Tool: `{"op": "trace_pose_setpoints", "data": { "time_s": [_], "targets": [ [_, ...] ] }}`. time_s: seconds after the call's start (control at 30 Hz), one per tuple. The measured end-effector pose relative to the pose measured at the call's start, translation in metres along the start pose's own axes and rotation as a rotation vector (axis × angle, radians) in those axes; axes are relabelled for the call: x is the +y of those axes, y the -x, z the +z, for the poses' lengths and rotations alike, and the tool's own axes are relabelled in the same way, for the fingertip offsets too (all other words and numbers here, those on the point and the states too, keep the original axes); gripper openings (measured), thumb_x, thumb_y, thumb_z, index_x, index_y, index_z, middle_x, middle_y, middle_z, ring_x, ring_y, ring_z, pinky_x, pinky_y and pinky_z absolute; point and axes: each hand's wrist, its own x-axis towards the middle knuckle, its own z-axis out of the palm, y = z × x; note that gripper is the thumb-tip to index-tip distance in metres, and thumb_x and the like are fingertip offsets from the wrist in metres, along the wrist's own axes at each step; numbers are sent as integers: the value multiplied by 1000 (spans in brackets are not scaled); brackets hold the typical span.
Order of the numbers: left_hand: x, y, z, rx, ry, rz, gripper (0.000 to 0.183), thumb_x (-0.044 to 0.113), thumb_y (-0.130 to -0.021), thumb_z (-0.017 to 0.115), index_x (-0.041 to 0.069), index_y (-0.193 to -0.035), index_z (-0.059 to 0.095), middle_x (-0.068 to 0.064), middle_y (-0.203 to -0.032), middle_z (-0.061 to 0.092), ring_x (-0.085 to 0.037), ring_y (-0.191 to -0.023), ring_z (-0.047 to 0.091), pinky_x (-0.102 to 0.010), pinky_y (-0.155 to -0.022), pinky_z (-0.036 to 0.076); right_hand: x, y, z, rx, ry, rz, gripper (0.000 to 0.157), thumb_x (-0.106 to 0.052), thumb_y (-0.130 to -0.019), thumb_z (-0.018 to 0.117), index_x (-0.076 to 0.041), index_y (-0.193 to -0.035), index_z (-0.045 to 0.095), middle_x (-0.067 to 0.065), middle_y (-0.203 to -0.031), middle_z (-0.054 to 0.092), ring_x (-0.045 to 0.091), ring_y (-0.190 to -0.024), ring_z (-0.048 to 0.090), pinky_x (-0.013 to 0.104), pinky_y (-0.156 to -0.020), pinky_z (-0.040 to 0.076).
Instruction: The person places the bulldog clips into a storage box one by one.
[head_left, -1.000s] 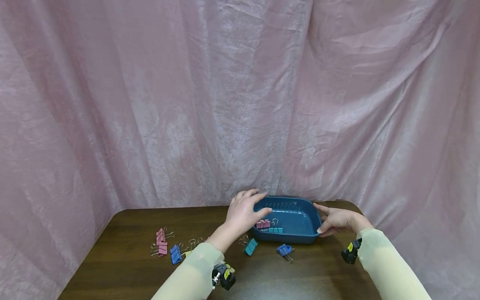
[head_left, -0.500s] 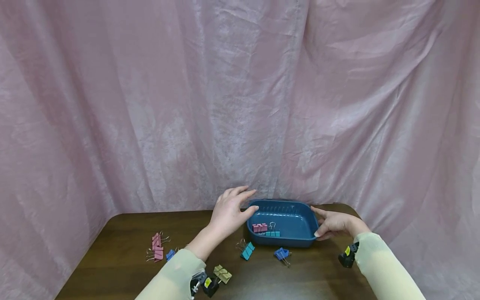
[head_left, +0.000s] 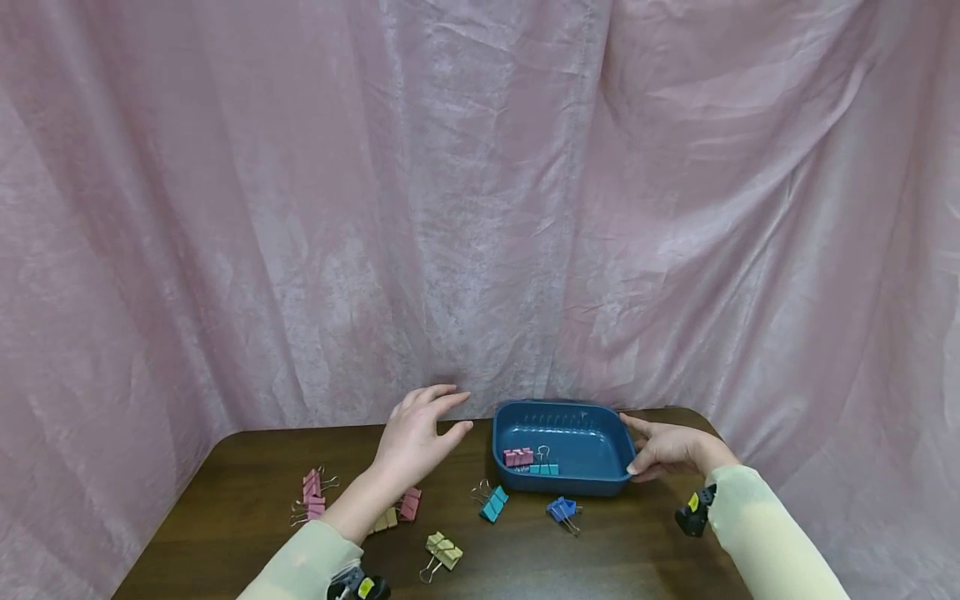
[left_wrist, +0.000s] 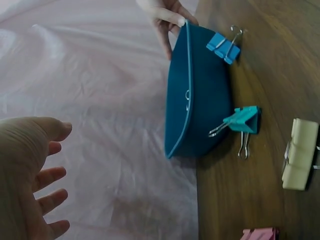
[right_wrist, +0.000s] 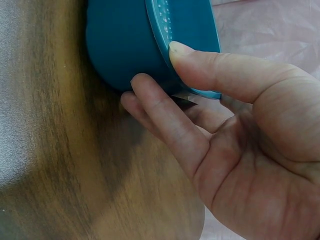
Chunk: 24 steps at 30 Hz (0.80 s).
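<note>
My left hand (head_left: 411, 442) is raised to the left of a blue tray (head_left: 558, 485), its fingers spread and holding nothing. The left wrist view shows those fingers (left_wrist: 52, 200) apart from everything. At the tray's right end, my right hand (head_left: 670, 450) holds the wall; in the right wrist view the thumb (right_wrist: 192, 67) is on the rim and fingers are against the outer side. Inside the tray lie a pink binder clip (head_left: 518, 457) and a teal binder clip (head_left: 544, 470). Another teal clip (head_left: 494, 504) and a blue clip (head_left: 561, 509) lie in front.
On the brown table (head_left: 600, 558), a yellow clip (head_left: 444, 551) lies front centre. A second yellow clip (head_left: 386, 521) and a pink clip (head_left: 409, 504) are near my left forearm, which partly covers them. Pink clips (head_left: 313, 496) lie farther left. A pink curtain (head_left: 480, 208) hangs behind.
My left hand has moved left, away from over the tray's left end, uncovering the pink clip inside. The right hand stays on the tray. The view has shifted slightly.
</note>
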Motion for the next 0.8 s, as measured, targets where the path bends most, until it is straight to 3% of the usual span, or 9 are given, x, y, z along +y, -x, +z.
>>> {"op": "trace_pose_setpoints", "data": {
  "time_s": [0.2,0.37,0.8],
  "targets": [
    [-10,9,-16,37,-12,18,45,37,-91,78,24,-133,70,-1,-134,64,-32,-129,53,-57,-103,42,2,-1,0,8,-7,-1,116,17,-80,76,-9,-165,0,45,-157,10,47,-122,59,54,-92,54],
    [-21,19,-29,51,-21,-12,44,38,-92,77,27,-134,70,2,-132,64,-31,-127,53,-56,-102,44,4,-1,0,4,8,-16,118,16,-78,77,-9,-164,0,45,-157,6,50,-127,54,53,-90,55],
    [-49,48,-56,78,-22,-62,43,38,-93,76,26,-134,70,3,-130,64,-31,-125,54,-56,-98,44,3,2,2,-10,-6,-27,115,17,-81,74,-8,-164,-2,46,-157,8,48,-125,56,54,-92,54]
  ]
}}
